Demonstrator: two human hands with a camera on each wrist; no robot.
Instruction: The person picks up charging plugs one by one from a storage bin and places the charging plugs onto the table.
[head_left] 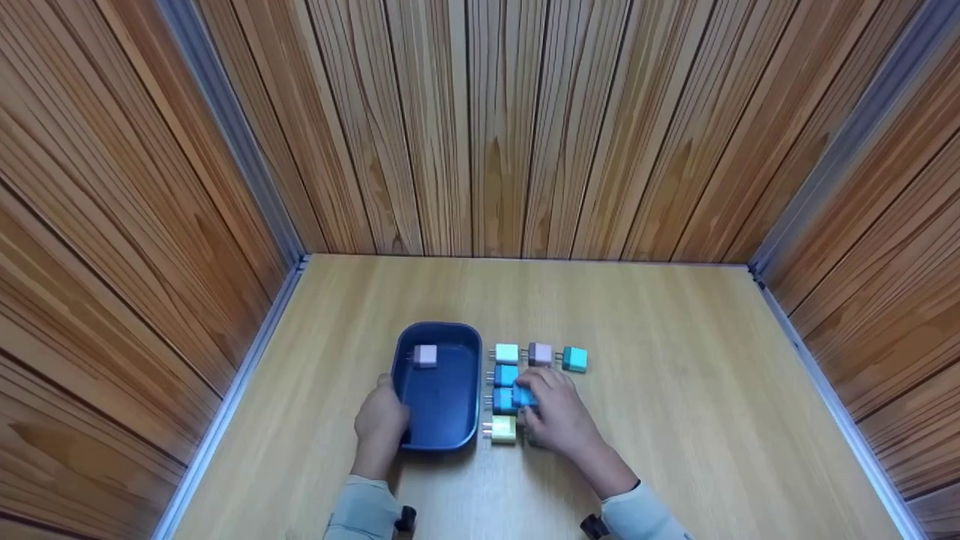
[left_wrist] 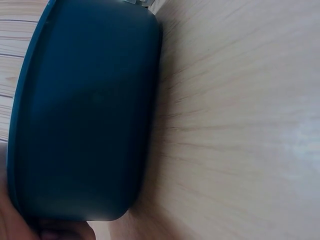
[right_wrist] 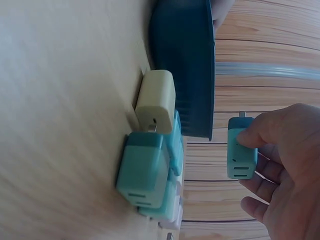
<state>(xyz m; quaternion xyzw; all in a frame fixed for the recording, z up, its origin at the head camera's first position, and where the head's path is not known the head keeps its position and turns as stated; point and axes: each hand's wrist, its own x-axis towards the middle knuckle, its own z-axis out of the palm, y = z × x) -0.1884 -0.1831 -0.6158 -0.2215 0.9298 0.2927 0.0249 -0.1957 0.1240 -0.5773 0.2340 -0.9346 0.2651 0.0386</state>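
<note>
My left hand (head_left: 380, 420) grips the left rim of a dark blue tray (head_left: 441, 401), thumb over the edge; in the left wrist view the tray's side wall (left_wrist: 90, 110) hides most of that hand. A pale pink plug charger (head_left: 425, 356) lies inside the tray. To the tray's right, my right hand (head_left: 555, 409) pinches a blue plug charger (right_wrist: 242, 152) between thumb and fingers. The held charger is lifted above the others, its prongs pointing away from the palm. Beneath the hand, a teal charger (right_wrist: 142, 171) stays partly hidden in the head view.
Several chargers sit in rows beside the tray: a mint one (head_left: 506, 354), a purple one (head_left: 540, 354), a teal-green one (head_left: 575, 359), blue ones (head_left: 505, 375) and a yellow one (head_left: 502, 430). Wood-patterned walls (head_left: 495, 135) enclose the table (head_left: 712, 375) at the back and sides.
</note>
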